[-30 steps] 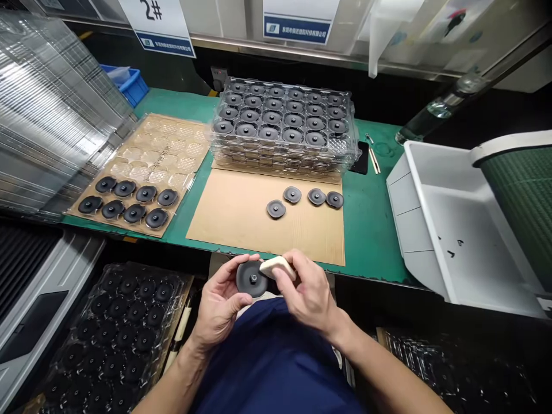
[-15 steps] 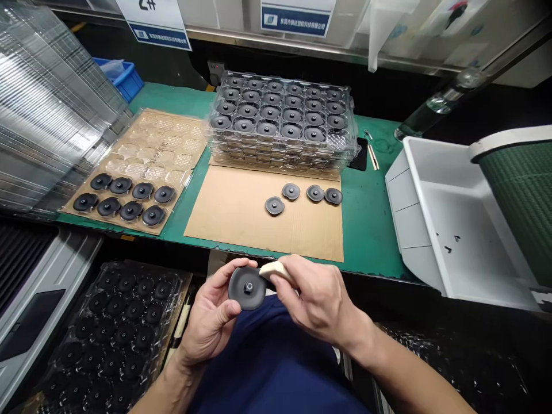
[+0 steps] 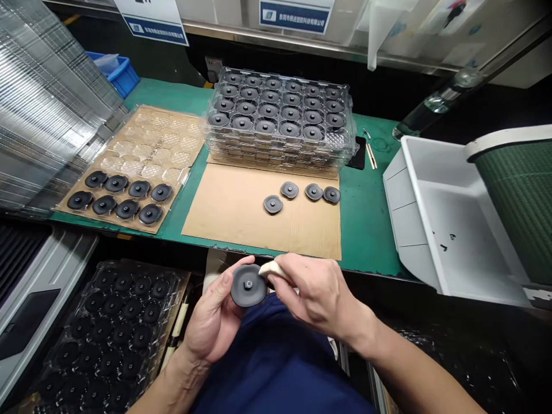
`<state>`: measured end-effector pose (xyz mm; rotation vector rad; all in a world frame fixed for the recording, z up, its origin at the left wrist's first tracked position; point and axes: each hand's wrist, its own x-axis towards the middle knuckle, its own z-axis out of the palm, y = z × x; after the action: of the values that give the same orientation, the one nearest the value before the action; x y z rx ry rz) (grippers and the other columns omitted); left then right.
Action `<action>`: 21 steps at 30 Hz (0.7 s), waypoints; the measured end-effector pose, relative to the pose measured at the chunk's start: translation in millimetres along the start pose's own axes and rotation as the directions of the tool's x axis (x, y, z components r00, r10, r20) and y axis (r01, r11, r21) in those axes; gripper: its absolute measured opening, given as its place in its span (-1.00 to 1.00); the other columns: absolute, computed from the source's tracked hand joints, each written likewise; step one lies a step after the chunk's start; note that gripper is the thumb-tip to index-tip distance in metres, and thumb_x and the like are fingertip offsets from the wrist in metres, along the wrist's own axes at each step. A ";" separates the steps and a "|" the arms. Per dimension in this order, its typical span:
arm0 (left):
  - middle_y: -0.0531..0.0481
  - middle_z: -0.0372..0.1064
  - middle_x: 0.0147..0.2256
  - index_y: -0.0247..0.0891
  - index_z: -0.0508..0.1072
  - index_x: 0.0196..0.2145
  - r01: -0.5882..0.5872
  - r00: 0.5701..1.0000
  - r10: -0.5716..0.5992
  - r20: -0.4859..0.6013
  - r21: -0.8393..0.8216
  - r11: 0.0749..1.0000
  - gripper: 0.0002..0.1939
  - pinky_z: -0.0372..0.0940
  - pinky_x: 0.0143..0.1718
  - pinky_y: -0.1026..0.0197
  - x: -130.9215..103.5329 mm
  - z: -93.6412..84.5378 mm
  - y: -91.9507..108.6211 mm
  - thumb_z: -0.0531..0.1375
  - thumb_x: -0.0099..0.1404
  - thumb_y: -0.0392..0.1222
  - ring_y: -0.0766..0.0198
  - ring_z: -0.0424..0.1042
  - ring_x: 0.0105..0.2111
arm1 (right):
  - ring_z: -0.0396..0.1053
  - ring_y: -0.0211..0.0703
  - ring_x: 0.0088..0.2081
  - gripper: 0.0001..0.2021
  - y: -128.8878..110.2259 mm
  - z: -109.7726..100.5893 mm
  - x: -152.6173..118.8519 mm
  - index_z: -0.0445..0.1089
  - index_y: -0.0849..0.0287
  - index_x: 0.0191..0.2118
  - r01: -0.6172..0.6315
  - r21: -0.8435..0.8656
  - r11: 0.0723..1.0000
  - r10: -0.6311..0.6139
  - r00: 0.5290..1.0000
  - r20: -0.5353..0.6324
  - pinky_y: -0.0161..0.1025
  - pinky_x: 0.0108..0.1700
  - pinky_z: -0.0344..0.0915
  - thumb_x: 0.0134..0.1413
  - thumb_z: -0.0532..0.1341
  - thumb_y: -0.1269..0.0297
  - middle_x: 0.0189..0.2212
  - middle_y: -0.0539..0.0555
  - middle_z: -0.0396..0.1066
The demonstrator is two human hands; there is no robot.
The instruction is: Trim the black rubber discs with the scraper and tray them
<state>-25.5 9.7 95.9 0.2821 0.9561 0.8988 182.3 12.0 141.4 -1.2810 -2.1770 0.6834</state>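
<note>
Between the fingers of my left hand [image 3: 218,313] is a dark grey disc-shaped part [image 3: 241,294] with a small raised post at its centre. My right hand [image 3: 313,293] pinches a cream-coloured pad [image 3: 271,268], whose kind I cannot make out for certain. The pad touches the upper right rim of the disc. Both hands are in front of the table's near edge, above my lap. Several like discs, one of them a grey disc [image 3: 273,204], lie loose on a cardboard sheet [image 3: 224,213] beyond my hands.
Stacked clear trays [image 3: 276,146] filled with discs stand at the back. To the left, a clear tray [image 3: 150,144] holds discs in its near rows. A white bin [image 3: 405,213] stands at right, a blue crate [image 3: 125,80] at far left. Below the table is another filled tray [image 3: 170,287].
My left thumb has shifted from the disc's lower left face to its upper left edge, and the disc is slightly turned. The pad stays against its rim.
</note>
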 end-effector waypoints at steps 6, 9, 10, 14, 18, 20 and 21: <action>-0.09 0.60 -0.21 -0.19 0.66 -0.02 0.082 0.996 -0.083 -0.021 -0.036 0.996 -0.54 0.50 -0.38 0.20 0.9 4.2 2.3 0.40 0.23 0.12 0.17 0.53 -0.34 | 0.25 -0.26 -0.42 -0.79 3.2 4.3 1.0 0.26 0.13 -0.29 0.039 -0.006 0.999 -0.039 0.996 0.079 -0.25 -0.36 0.03 0.45 0.07 0.25 -0.41 -0.03 0.35; -0.14 0.59 -0.22 -0.26 0.64 -0.01 0.137 0.991 -0.137 -0.005 -0.017 0.990 -0.54 0.49 -0.40 0.17 -0.2 5.8 3.1 0.39 0.26 0.09 0.12 0.54 -0.34 | 0.27 -0.23 -0.39 -0.80 5.3 5.2 1.7 0.27 0.13 -0.25 0.018 -0.103 0.995 -0.014 0.999 0.034 -0.22 -0.33 0.03 0.47 0.04 0.25 -0.38 -0.02 0.36; -0.15 0.59 -0.23 -0.27 0.64 0.00 0.143 0.990 -0.144 -0.009 -0.019 0.989 -0.54 0.49 -0.39 0.16 -0.4 5.9 3.0 0.39 0.26 0.09 0.11 0.55 -0.33 | 0.25 -0.24 -0.41 -0.80 5.2 4.6 1.8 0.26 0.13 -0.26 0.019 -0.119 0.993 -0.013 0.998 0.056 -0.21 -0.34 0.01 0.47 0.05 0.24 -0.40 -0.03 0.34; -0.13 0.57 -0.28 -0.28 0.67 -0.10 0.159 0.986 -0.158 0.057 -0.008 0.987 -0.60 0.50 -0.44 0.15 0.0 4.4 0.6 0.39 0.26 0.09 0.14 0.51 -0.37 | 0.20 -0.23 -0.44 -0.79 1.4 0.8 3.0 0.24 0.13 -0.28 0.055 -0.158 0.986 -0.037 0.993 0.114 -0.19 -0.36 -0.03 0.47 0.04 0.24 -0.41 -0.05 0.31; -0.15 0.55 -0.30 -0.31 0.66 -0.11 0.172 0.977 -0.171 0.130 0.004 0.985 -0.60 0.50 -0.44 0.13 2.5 3.0 -0.6 0.33 0.32 0.10 0.17 0.47 -0.38 | 0.24 -0.20 -0.39 -0.80 0.0 -0.8 4.8 0.27 0.14 -0.23 0.082 -0.181 0.980 -0.068 0.994 0.080 -0.20 -0.32 0.01 0.48 0.01 0.28 -0.38 -0.02 0.32; -0.17 0.55 -0.24 -0.31 0.63 -0.02 0.173 0.979 -0.173 0.104 0.010 0.985 -0.55 0.50 -0.41 0.12 4.9 2.7 -1.1 0.32 0.33 0.11 0.15 0.48 -0.34 | 0.23 -0.21 -0.40 -0.82 0.1 -1.1 4.8 0.27 0.14 -0.23 0.060 -0.197 0.979 -0.045 0.996 0.079 -0.19 -0.33 0.01 0.47 0.02 0.30 -0.39 -0.03 0.32; -0.18 0.55 -0.24 -0.32 0.63 -0.02 0.178 0.978 -0.178 0.106 0.015 0.984 -0.54 0.50 -0.42 0.13 6.3 2.6 -1.7 0.31 0.33 0.12 0.15 0.47 -0.35 | 0.22 -0.20 -0.40 -0.82 0.0 -1.3 4.8 0.28 0.14 -0.23 0.052 -0.207 0.977 -0.035 0.996 0.082 -0.19 -0.33 0.01 0.47 0.03 0.31 -0.39 -0.03 0.31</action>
<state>-20.9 13.9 92.8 0.2423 0.8704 0.7103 181.1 16.4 143.2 -1.3248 -2.3855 0.5052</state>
